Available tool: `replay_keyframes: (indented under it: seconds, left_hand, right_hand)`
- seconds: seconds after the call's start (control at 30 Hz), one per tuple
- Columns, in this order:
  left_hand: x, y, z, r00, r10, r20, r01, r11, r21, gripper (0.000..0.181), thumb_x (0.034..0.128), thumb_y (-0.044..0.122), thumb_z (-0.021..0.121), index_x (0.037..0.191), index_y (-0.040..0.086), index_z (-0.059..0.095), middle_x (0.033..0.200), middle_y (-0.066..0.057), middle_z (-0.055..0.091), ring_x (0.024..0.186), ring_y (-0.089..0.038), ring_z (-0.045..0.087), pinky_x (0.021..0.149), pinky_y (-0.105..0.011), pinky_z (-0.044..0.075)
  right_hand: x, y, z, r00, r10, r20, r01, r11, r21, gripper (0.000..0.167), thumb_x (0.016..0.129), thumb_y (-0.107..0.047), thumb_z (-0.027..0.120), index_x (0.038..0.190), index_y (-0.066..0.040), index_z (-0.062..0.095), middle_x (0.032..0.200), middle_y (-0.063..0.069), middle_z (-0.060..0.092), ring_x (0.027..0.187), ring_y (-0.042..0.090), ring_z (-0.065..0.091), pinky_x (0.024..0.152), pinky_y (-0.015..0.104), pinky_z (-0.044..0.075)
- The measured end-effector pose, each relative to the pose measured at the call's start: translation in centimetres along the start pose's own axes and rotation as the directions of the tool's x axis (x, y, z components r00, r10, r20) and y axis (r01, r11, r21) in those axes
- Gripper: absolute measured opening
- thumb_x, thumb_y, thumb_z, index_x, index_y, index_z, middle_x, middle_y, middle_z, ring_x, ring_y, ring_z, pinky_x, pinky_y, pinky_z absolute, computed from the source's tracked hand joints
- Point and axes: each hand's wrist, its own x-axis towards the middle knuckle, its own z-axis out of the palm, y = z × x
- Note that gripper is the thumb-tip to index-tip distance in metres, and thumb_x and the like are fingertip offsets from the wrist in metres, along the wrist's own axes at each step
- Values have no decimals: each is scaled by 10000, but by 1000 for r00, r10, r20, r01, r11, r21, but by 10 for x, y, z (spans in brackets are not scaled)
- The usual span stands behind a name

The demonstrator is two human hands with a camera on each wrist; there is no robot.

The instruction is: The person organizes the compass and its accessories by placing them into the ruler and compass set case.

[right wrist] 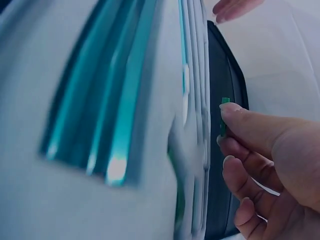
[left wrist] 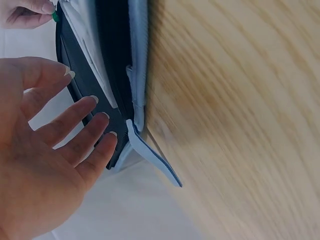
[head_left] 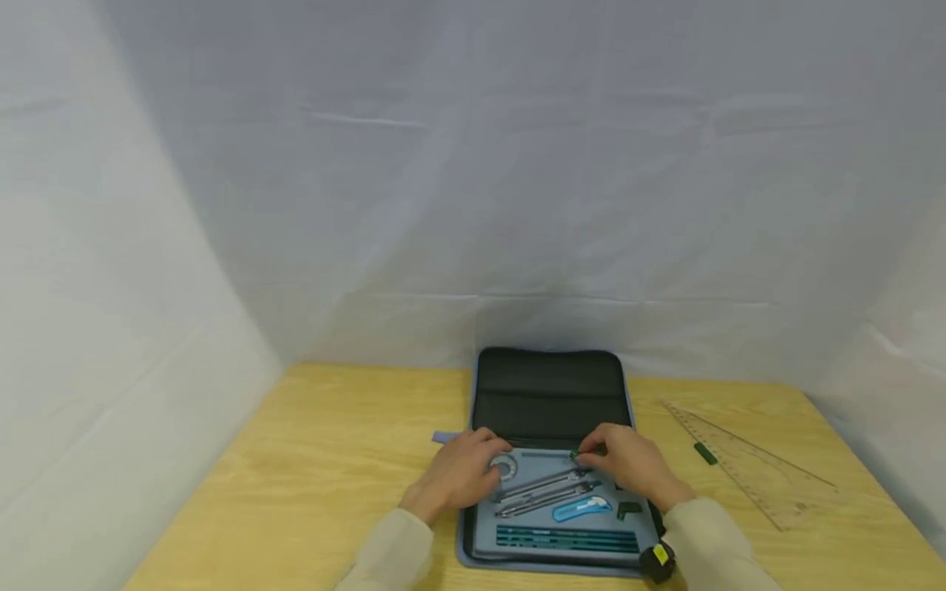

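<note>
An open zip case (head_left: 550,386) holds a grey tray (head_left: 534,461) of drawing tools. My right hand (head_left: 631,465) pinches a small green piece (right wrist: 225,102) between thumb and index finger, above the tray's upper right part. My left hand (head_left: 460,470) is at the tray's left side near a round clear protractor (head_left: 505,468); its fingers are relaxed and hold nothing in the left wrist view. Two metal compasses (head_left: 543,498), a blue utility knife (head_left: 580,509), green pencils (head_left: 565,539) and another green piece (head_left: 629,509) lie in the tray.
Clear set squares (head_left: 769,468) lie on the wooden table (head_left: 325,476) to the right, with a small green block (head_left: 705,453) beside them. A black object with a yellow label (head_left: 657,563) is by the case's near right corner. White sheeting (head_left: 517,180) surrounds the table.
</note>
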Motion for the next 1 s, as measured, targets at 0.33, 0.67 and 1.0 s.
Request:
replay_keyframes:
  seconds: [0.33,0.67,1.0]
  left_hand:
    - [-1,-1,1,1000,-11,-13,12,1000,16,301,901,154,578,1192,139,654,1161,-43,593,1046,-242,553,888,-411,449]
    - [-2,1,3,1000,-5,2,5,1000,3,295,901,153,566,1181,147,659,1162,-33,590,1037,-232,547,879,-407,449]
    - [-1,4,2,1000,10,22,-10,1000,-18,298,899,141,569,1184,147,656,1164,-30,581,1055,-228,542,903,-409,438]
  right_hand:
    - [6,-4,5,998,-53,32,53,999,-7,74,826,-264,744,886,-251,704,890,-129,606,734,45,558,616,308,476]
    - [6,-2,7,998,-49,35,51,997,-60,90,802,-276,764,865,-285,699,909,-149,607,780,70,581,665,350,494]
    - [4,-1,6,992,-69,103,67,997,23,88,849,-286,719,931,-253,711,943,-131,602,830,96,585,703,362,499]
